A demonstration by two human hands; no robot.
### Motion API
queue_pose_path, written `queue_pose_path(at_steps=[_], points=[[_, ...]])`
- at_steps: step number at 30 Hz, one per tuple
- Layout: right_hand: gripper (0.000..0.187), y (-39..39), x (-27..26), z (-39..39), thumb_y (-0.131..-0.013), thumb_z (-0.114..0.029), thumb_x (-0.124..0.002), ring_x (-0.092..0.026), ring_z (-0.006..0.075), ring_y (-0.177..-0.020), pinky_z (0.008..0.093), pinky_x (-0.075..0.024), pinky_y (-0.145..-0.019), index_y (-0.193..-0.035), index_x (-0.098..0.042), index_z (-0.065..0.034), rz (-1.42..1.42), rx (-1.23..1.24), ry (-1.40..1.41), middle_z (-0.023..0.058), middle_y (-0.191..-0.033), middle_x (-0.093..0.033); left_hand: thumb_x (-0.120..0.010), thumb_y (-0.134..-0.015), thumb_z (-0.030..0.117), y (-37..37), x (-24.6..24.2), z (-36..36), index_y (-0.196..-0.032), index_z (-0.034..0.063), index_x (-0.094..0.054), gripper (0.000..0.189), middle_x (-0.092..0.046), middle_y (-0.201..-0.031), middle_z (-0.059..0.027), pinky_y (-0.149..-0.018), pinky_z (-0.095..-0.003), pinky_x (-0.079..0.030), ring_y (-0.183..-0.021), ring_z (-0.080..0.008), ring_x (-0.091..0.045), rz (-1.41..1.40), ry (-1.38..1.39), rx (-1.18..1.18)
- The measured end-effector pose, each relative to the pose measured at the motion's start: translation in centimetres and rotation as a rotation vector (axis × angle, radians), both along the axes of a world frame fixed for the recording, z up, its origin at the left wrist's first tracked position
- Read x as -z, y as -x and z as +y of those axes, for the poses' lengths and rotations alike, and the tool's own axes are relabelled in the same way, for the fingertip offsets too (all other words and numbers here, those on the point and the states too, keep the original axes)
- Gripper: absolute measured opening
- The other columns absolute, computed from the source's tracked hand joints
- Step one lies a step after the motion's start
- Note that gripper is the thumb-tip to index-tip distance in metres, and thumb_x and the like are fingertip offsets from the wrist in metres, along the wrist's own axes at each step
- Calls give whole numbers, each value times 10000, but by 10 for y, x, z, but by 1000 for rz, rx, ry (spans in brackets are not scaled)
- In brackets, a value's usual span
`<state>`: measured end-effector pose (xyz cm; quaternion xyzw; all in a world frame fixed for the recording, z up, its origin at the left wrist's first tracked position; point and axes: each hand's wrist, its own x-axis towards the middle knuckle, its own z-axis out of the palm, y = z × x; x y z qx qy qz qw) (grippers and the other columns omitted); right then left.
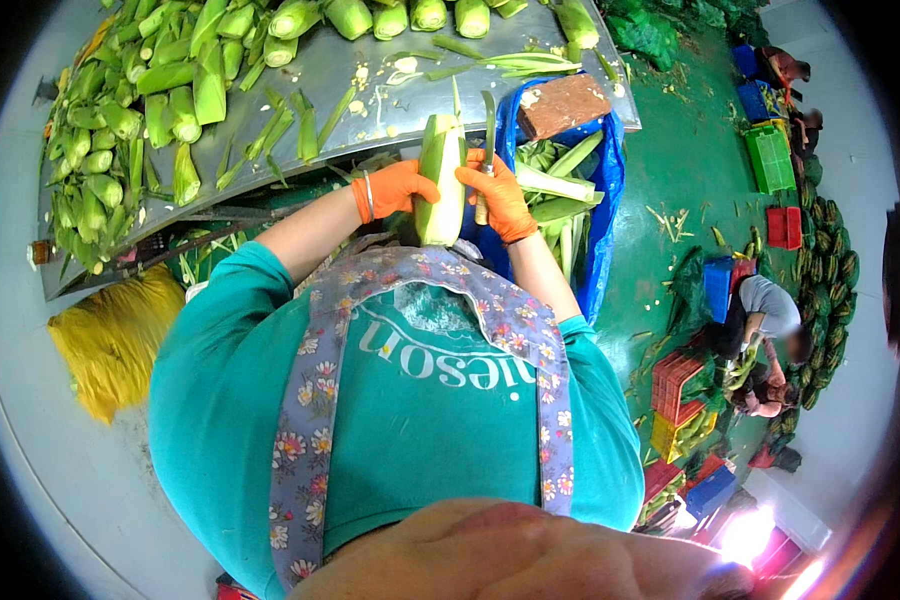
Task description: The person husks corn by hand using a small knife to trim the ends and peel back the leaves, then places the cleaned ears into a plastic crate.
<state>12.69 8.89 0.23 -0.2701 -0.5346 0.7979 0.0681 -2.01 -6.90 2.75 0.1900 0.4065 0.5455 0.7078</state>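
Observation:
Close to my chest, my left hand (399, 190) in an orange glove grips a partly husked ear of corn (441, 187) by its side. The ear is upright in the picture, pale along its right side and with green husk on the left. My right hand (505, 196), also gloved in orange, is closed around the handle of a knife (489, 124), blade pointing away from me. The right thumb is beside the ear; whether it touches cannot be told. Husk strips (562, 180) lie below in a container with a blue plastic liner (613, 157).
A metal table (390, 105) bears a large pile of green corn (112, 150) and loose husk strips. A reddish-brown brick (566, 105) rests across the lined container. Left stands a yellow sack (120, 330). Co-workers (769, 307) are among crates (675, 386) to the right.

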Motion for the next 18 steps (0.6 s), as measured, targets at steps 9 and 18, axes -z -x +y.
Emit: queue_pose_path(at_steps=[9, 18], points=[[306, 5, -4, 2, -796, -109, -650, -521, 76, -656, 223, -443, -565, -1094, -585, -92, -55, -67, -155, -28, -835, -568, -528, -664, -50, 2, 24, -4, -1284, 5, -577, 624, -641, -1120, -112, -848, -378, -537, -1008, -259, -641, 66, 57, -89], [328, 7, -35, 0, -700, 20, -660, -650, 146, -754, 269, -518, -700, -1024, -662, -32, 147, -17, 114, 53, -890, -693, -597, -634, -15, 32, 26, 1, -1086, -8, -671, 458, -688, -933, -93, -741, -333, -504, -851, -208, -635, 498, -63, -46]])
